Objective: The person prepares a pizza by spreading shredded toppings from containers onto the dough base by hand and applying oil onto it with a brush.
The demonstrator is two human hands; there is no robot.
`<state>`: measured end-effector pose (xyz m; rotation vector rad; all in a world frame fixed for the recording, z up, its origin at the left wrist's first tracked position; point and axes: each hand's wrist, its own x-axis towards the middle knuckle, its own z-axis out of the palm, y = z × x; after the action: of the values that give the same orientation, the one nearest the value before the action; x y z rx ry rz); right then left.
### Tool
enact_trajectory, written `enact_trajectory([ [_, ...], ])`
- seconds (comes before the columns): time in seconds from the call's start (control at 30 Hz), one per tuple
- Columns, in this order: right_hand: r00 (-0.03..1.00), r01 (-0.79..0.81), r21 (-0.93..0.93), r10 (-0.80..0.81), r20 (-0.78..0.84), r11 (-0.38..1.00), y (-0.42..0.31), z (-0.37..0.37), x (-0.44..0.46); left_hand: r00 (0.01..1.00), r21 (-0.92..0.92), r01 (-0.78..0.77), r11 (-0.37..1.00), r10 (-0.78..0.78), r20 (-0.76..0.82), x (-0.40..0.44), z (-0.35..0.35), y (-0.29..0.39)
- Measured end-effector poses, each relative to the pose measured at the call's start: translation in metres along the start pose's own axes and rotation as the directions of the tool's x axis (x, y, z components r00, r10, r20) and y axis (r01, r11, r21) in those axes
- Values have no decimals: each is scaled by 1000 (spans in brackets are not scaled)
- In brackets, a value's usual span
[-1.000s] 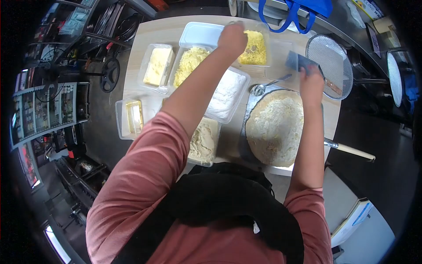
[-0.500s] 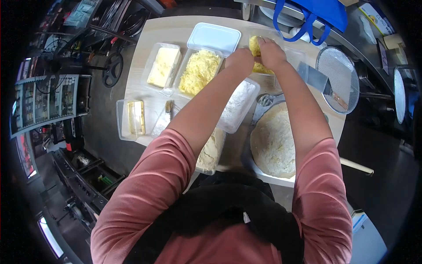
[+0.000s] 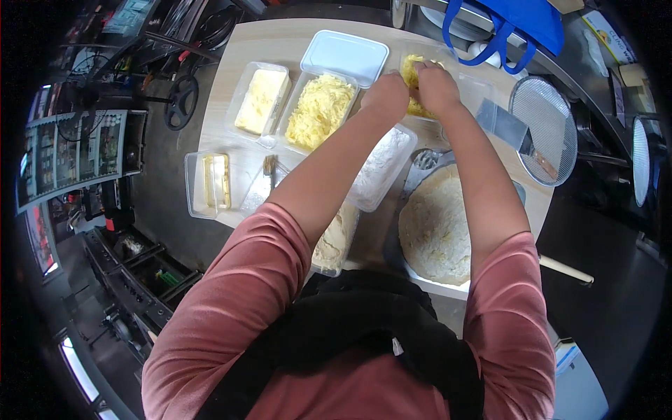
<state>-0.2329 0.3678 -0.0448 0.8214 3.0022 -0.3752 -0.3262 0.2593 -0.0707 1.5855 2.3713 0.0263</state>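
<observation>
At the back of the table, both hands work in a clear plastic container (image 3: 442,57) of yellow grated cheese (image 3: 413,68). My left hand (image 3: 387,96) is curled closed against the cheese at the container's left side; its fingertips are hidden. From the right, my right hand (image 3: 437,87) bends its fingers over the same cheese. A second tub of grated cheese (image 3: 320,110) stands to the left, beside a tub with a pale yellow block (image 3: 262,101). Nearer me are a tub of white flour (image 3: 381,164) and a round flattened dough (image 3: 435,227), partly covered by my right forearm.
A white lid (image 3: 345,57) lies behind the tubs. On the right are a scraper (image 3: 502,126) and a round mesh sieve (image 3: 549,115). A brush (image 3: 269,168), a container of yellow liquid (image 3: 217,182) and a dough tub (image 3: 331,246) sit front left. A blue bag (image 3: 521,24) hangs over the back.
The view has shifted slightly. Both hands stay at the same container, and my right fingers have moved a little over the cheese.
</observation>
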Motion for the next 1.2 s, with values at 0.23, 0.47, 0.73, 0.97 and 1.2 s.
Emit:
enact_trajectory([
  [0.23, 1000, -5, 84, 5, 3, 996, -3, 12, 1, 999, -42, 30, 999, -31, -13, 9, 17, -5],
  [0.47, 981, 84, 207, -45, -189, 975, 9, 15, -12, 1000, 24, -11, 1000, 12, -28, 4, 2, -3],
  [0.73, 997, -69, 145, 63, 49, 987, 20, -30, 6, 997, 22, -56, 998, 57, -48, 5, 7, -8],
  [0.97, 990, 129, 212, -116, -76, 969, 16, -6, 17, 999, -36, -33, 999, 33, -13, 0, -6, -5],
  [1.2, 969, 244, 78, -246, 25, 967, 2, 6, 8, 998, -23, -52, 998, 51, -29, -7, -14, -3],
])
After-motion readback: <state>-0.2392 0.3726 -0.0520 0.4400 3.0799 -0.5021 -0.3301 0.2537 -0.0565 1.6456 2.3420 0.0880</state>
